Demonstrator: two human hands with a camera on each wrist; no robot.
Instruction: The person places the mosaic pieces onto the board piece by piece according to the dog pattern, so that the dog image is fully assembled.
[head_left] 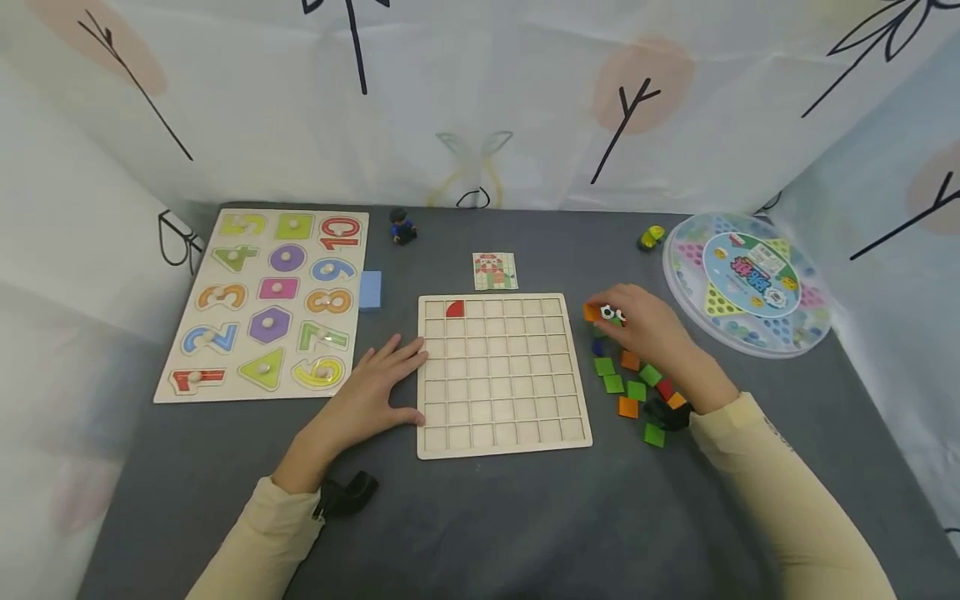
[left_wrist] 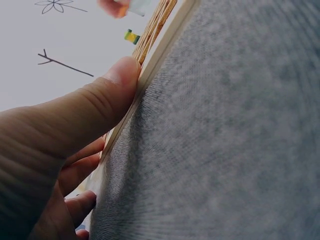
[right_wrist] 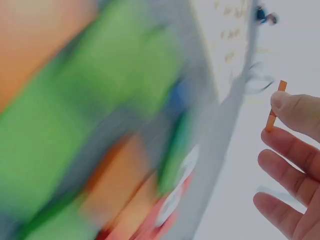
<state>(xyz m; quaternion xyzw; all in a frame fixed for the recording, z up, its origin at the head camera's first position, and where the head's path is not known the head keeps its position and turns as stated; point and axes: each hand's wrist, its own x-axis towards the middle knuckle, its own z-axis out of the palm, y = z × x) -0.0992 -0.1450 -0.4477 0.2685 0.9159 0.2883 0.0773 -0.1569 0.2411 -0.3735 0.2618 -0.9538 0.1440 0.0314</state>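
My right hand (head_left: 642, 325) pinches a thin orange tile (right_wrist: 276, 107) between thumb and forefinger, above the loose tiles right of a wooden grid board (head_left: 504, 444). The other fingers of that hand are spread apart in the right wrist view. Along the board's left edge rests my left hand (head_left: 375, 387), its fingers spread and its thumb (left_wrist: 125, 72) against the rim. One red quarter-round tile (head_left: 454, 309) sits in the board's top row, near the left corner. Behind the board lies a small picture card (head_left: 494, 272) with a gridded pattern.
Loose green tiles (head_left: 636, 391), with orange, red and blue ones, lie right of the board. A number-and-shape puzzle board (head_left: 251, 312) is at left, beside a blue card (head_left: 371, 291). A toy figure (head_left: 402, 227), a yellow-green toy (head_left: 651, 237) and a round game box (head_left: 682, 312) stand farther back.
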